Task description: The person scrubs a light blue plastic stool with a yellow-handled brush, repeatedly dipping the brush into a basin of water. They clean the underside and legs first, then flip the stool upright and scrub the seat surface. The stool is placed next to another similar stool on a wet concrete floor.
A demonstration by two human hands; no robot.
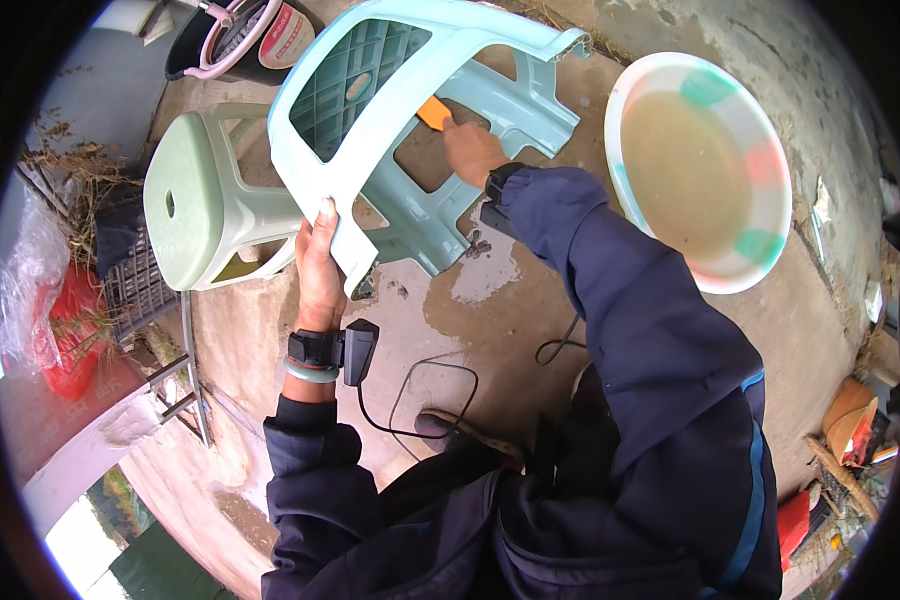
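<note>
A light blue plastic stool (412, 82) lies tilted on its side before me, its ribbed underside partly showing. My left hand (320, 255) grips the end of one of its legs, thumb on the outer face. Reaching in among the legs, my right hand (474, 150) is closed on an orange tool (435, 112), whose far end is hidden behind the stool's frame; its kind cannot be told. To the left a pale green plastic stool (187, 199) also rests on its side. On the right stands a white plastic basin (776, 187) with murky water.
A black bucket (300, 37) with a pink-rimmed part stands at the back left. Black cable (420, 360) loops near my shoes on the wet concrete floor (487, 277). A metal frame (191, 360) and red plastic bag (71, 337) are at left, sticks and debris at lower right.
</note>
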